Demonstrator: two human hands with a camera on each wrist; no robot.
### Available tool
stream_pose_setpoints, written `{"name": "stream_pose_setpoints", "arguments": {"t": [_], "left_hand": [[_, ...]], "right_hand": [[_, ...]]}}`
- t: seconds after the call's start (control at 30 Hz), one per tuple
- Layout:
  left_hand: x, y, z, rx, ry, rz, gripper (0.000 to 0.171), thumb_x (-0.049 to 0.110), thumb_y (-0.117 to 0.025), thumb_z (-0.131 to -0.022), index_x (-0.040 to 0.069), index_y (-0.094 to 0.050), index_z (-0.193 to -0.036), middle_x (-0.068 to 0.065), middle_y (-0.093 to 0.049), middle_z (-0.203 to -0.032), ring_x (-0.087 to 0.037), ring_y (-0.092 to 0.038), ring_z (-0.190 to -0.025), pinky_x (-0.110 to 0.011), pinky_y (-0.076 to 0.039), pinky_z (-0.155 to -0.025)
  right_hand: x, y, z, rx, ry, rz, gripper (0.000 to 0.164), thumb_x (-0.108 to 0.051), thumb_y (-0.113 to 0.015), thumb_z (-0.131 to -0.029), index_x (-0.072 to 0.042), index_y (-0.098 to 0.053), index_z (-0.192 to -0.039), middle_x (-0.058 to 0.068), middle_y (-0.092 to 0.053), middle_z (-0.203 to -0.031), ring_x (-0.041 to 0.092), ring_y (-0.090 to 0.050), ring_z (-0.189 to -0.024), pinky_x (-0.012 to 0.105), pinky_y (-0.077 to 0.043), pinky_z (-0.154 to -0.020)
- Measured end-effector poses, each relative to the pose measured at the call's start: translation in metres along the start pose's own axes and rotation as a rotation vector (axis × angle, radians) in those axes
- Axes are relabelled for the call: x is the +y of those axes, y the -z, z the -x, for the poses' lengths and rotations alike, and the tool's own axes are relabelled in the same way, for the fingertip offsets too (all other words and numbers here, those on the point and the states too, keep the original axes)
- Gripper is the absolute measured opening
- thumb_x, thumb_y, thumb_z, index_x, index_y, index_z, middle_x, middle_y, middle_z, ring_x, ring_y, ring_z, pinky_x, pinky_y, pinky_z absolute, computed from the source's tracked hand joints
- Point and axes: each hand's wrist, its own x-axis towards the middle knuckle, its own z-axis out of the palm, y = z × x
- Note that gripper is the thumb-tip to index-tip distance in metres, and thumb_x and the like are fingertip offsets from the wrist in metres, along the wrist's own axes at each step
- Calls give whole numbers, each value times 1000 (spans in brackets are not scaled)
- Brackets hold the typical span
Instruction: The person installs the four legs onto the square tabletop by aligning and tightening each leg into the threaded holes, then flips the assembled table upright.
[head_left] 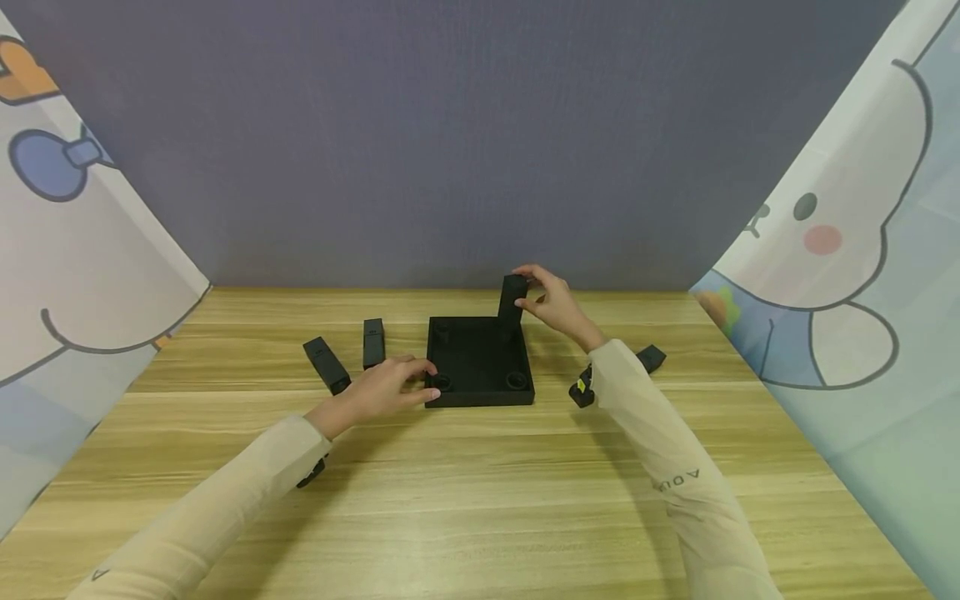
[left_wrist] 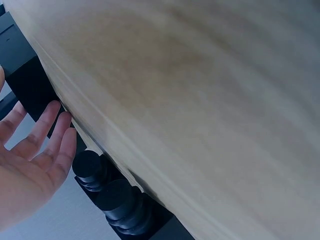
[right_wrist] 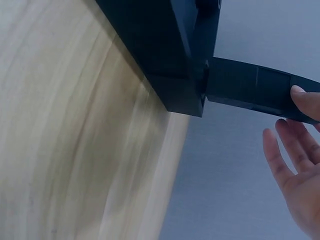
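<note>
Your right hand (head_left: pixel 557 305) pinches the leg (head_left: pixel 511 302) near its top, seemingly to keep it upright at the far-right corner of the tray (head_left: pixel 480 399); your left hand (head_left: pixel 382 388), fingers loosely extended, likely steadies the near-left corner, though contact is unclear.

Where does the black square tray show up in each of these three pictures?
Head: the black square tray sits just below centre.
Left wrist: the tray is at the upper left, partly behind the fingers of the left hand.
Right wrist: the tray runs down from the top edge, near centre.
Shared landmark: the wooden table.
</note>
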Motion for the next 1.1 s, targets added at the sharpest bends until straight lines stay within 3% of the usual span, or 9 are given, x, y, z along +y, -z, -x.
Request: {"name": "stream_pose_setpoints", "arguments": {"t": [0.37, 0.53, 0.83, 1.1], "left_hand": [[0, 0, 0, 1, -10, 0, 37, 41, -57, -88, 17, -58, -116, -4, -61, -107, -14, -58, -87, -30, -48, -70], [1, 0, 0, 8, -14, 5, 39, 41, -57, -88, 15, -58, -117, -6, -60, -109, -17, -59, -89, -32, -49, -71], [0, 0, 1, 30, -39, -6, 40, 42, -57, -88, 13, -59, -116, -5, -61, -103, -16, -58, -84, -31, -49, -67], [-1, 0, 0, 0, -8, -6, 39, 42, -57, -88, 15, -58, -117, -4, -61, -106, -15, -59, -87, -30, -49, -69]], "right_hand": [[2, -11, 2, 135, -38, 25, 44, -12, -73, -78, -5, -52, -117, 15, -60, -105, 34, -59, -95, 36, -48, -65], [2, -10, 2, 119, -35, 21, 46, -12, -72, -79, -4, -51, -118, 16, -58, -108, 35, -58, -96, 37, -50, -66], [2, -2, 0, -6, -27, -3, 46, -6, -68, -81, -6, -48, -123, 16, -56, -111, 34, -57, -99, 41, -51, -71], [4, -7, 2, 61, -22, 31, 49, -11, -72, -78, -4, -50, -122, 16, -58, -108, 31, -60, -93, 37, -51, -67]]}}
